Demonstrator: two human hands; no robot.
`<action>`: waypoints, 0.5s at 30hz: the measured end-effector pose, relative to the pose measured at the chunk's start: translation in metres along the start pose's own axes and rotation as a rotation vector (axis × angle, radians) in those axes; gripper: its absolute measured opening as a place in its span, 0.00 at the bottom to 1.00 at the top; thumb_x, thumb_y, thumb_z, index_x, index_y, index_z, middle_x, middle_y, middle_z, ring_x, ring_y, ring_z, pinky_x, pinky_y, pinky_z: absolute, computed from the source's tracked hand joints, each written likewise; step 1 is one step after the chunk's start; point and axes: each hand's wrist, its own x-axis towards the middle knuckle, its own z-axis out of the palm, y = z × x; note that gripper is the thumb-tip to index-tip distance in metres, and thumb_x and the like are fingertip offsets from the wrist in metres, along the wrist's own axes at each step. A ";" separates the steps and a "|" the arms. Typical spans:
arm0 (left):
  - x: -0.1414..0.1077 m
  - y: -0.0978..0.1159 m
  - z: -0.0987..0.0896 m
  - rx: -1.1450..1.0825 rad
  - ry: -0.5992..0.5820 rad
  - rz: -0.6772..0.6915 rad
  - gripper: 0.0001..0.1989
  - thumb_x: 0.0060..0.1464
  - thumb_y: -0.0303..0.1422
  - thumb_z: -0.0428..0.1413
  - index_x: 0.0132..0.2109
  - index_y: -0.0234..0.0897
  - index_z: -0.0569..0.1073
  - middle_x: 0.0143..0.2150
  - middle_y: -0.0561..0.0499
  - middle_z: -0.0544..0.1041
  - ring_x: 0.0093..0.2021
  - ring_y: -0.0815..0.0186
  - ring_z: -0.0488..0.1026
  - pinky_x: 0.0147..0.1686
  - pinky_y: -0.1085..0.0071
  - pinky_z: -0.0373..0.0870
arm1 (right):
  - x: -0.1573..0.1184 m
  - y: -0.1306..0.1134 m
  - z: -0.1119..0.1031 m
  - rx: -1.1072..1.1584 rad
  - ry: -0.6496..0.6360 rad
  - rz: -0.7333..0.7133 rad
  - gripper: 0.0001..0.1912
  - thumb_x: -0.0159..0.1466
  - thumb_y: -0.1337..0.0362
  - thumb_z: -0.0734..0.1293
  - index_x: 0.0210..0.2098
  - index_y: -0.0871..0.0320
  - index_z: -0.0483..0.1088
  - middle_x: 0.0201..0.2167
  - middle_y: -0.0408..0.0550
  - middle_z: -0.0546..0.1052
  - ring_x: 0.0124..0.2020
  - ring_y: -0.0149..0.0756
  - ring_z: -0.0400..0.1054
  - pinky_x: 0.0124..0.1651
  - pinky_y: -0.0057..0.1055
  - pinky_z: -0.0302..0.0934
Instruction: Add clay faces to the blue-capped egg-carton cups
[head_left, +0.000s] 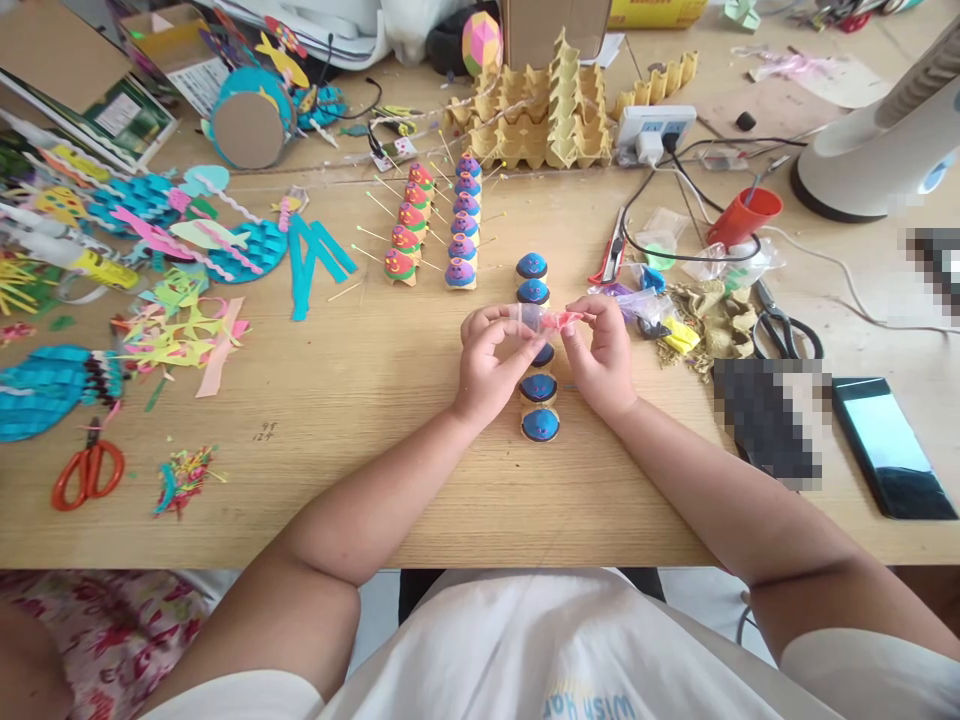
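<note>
left hand (491, 365), right hand (601, 352), packet (553, 320) between

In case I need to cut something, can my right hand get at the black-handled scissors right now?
Probably yes: the black-handled scissors lie to the right, seemingly uncovered. But the right hand is pinching a pink packet, and carton scraps lie on the way.

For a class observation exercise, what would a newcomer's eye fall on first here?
Probably the blue row of domes with little faces, mid-table; over it, in this view, the left hand and right hand pinch a clear-and-pink packet. Beyond it, slightly left, stand a pink row and a purple row, bristling with thin sticks.
</note>
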 end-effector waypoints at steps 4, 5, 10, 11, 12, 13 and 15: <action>0.000 -0.004 0.001 -0.067 -0.004 -0.025 0.18 0.64 0.54 0.62 0.41 0.45 0.83 0.51 0.46 0.78 0.61 0.57 0.75 0.67 0.55 0.68 | 0.000 -0.002 0.001 -0.007 -0.044 -0.007 0.13 0.73 0.49 0.69 0.44 0.52 0.69 0.42 0.49 0.76 0.46 0.42 0.71 0.53 0.45 0.67; 0.000 -0.005 0.001 -0.070 -0.015 -0.017 0.18 0.64 0.55 0.61 0.42 0.46 0.83 0.52 0.46 0.78 0.61 0.57 0.74 0.68 0.55 0.68 | 0.000 -0.003 0.001 -0.007 -0.043 -0.021 0.14 0.72 0.49 0.69 0.43 0.52 0.69 0.41 0.49 0.76 0.46 0.42 0.71 0.52 0.45 0.67; 0.000 -0.004 0.000 -0.011 -0.053 0.036 0.16 0.65 0.52 0.62 0.43 0.46 0.84 0.53 0.46 0.79 0.61 0.57 0.74 0.67 0.55 0.68 | 0.002 -0.006 0.000 0.002 -0.043 -0.045 0.14 0.72 0.48 0.68 0.40 0.51 0.68 0.39 0.48 0.75 0.44 0.42 0.71 0.51 0.46 0.68; 0.000 -0.003 -0.001 0.001 -0.051 0.036 0.15 0.65 0.51 0.63 0.43 0.46 0.84 0.53 0.46 0.79 0.61 0.57 0.74 0.67 0.55 0.68 | 0.002 -0.007 0.000 0.002 -0.046 -0.042 0.14 0.73 0.49 0.68 0.39 0.51 0.67 0.39 0.48 0.75 0.44 0.42 0.72 0.51 0.46 0.68; 0.000 -0.003 -0.001 0.009 -0.044 0.033 0.14 0.65 0.50 0.63 0.42 0.45 0.84 0.53 0.46 0.79 0.61 0.57 0.74 0.67 0.56 0.68 | 0.002 -0.007 0.000 0.001 -0.046 -0.040 0.13 0.73 0.49 0.68 0.38 0.51 0.67 0.39 0.48 0.75 0.44 0.42 0.72 0.51 0.46 0.68; 0.000 -0.002 -0.001 0.012 -0.036 0.028 0.14 0.65 0.50 0.63 0.42 0.45 0.83 0.52 0.46 0.79 0.61 0.57 0.74 0.67 0.56 0.68 | 0.002 -0.008 0.000 -0.002 -0.044 -0.040 0.13 0.73 0.51 0.68 0.38 0.51 0.67 0.38 0.48 0.75 0.44 0.42 0.72 0.51 0.46 0.68; -0.001 -0.002 -0.001 0.003 -0.015 0.010 0.15 0.66 0.50 0.62 0.41 0.45 0.83 0.51 0.47 0.79 0.60 0.57 0.74 0.67 0.56 0.68 | 0.002 -0.008 0.000 -0.013 -0.040 -0.038 0.11 0.72 0.53 0.69 0.38 0.51 0.68 0.38 0.48 0.76 0.44 0.42 0.73 0.51 0.46 0.68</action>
